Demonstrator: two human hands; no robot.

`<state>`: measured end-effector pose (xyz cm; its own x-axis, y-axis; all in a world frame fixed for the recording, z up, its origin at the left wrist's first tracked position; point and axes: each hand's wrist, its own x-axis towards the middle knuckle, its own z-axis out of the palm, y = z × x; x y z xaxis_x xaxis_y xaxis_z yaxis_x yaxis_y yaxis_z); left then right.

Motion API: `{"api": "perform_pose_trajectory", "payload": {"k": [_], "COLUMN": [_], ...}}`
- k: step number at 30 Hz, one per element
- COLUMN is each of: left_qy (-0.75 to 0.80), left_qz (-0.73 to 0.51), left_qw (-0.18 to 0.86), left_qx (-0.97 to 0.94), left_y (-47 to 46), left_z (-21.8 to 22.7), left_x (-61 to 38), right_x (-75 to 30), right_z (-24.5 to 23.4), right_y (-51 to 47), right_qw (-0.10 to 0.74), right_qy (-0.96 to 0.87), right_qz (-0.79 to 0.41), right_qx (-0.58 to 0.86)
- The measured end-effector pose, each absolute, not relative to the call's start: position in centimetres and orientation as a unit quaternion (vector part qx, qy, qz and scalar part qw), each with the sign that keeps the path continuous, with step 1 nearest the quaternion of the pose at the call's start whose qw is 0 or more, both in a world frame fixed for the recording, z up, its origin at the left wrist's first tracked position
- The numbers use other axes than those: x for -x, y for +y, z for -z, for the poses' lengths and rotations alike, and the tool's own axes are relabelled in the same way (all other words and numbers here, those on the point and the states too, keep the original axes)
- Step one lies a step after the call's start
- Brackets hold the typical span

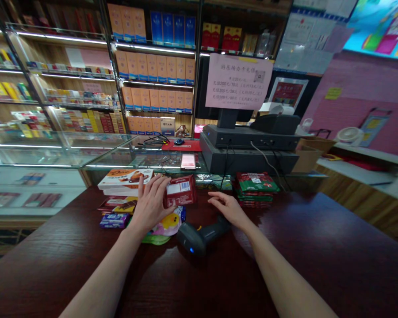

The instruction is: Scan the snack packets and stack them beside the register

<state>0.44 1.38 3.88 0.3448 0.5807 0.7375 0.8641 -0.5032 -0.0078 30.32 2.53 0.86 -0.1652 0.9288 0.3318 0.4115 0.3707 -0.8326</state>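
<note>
The two hands are apart above the counter. The left hand (151,206) clasps a red packet (180,191) by its left side, with the packet's white barcode label facing up, and holds it just above a pile of snacks. The right hand (228,210) hangs open, its fingers spread and gently curved, just behind a black handheld barcode scanner (202,236). The scanner lies on its side on the counter with a blue light glowing near its head.

A dark red wooden counter (318,247) fills the lower view. Behind it runs a glass display case (53,152), backed by tall lit shelves (155,66) of orange, blue and red cartons. A black cash register (248,137) stands at the right on the glass top, below an upright pink printed notice (239,81), with a cardboard box (308,154) just beside it.

To the left of the hands, a flat orange snack box (125,179) sits on the counter. A pink and yellow pouch (166,227) lies under the left hand, and a purple wrapped packet (114,220) lies near it. To the right, a stack of red-and-green packets (256,187) sits by the glass. On the glass lie a red mat (185,145), a small computer mouse (179,141) and a pink-faced card or phone (188,161).
</note>
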Motion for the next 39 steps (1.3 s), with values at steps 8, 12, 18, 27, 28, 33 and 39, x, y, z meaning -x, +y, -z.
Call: {"api": "perform_pose_trajectory", "payload": {"k": [8, 12, 18, 27, 28, 33, 39], "left_qy": [-0.465, -0.464, -0.475, -0.491, -0.493, -0.498, -0.505], "left_qz": [0.346, 0.349, 0.335, 0.326, 0.325, 0.323, 0.323], "left_qw": [0.195, 0.198, 0.21, 0.211, 0.212, 0.217, 0.228], "left_qx": [0.792, 0.79, 0.786, 0.78, 0.779, 0.775, 0.768], "left_y": [1.9, 2.0, 2.2, 2.2, 2.2, 2.1, 2.1], "left_z": [-3.2, -3.1, -2.8, -2.8, -2.9, -3.1, -3.2], "left_x": [0.1, 0.2, 0.5, 0.7, 0.8, 0.9, 1.0], "right_x": [-31.1, -31.7, -31.7, -30.6, -30.5, -30.5, -30.8], "right_z": [-2.0, -2.3, -1.8, -0.9, -0.9, -0.6, -0.7], "right_y": [1.2, -0.2, -1.7, -2.0, -2.1, -2.3, -2.1], "right_qw": [0.323, 0.262, 0.215, 0.15, 0.153, 0.16, 0.177], "right_qy": [-0.784, -0.828, -0.859, -0.894, -0.895, -0.896, -0.889], "right_qz": [-0.29, -0.26, -0.218, -0.18, -0.173, -0.169, -0.177], "right_qx": [0.443, 0.423, 0.409, 0.382, 0.382, 0.378, 0.384]}}
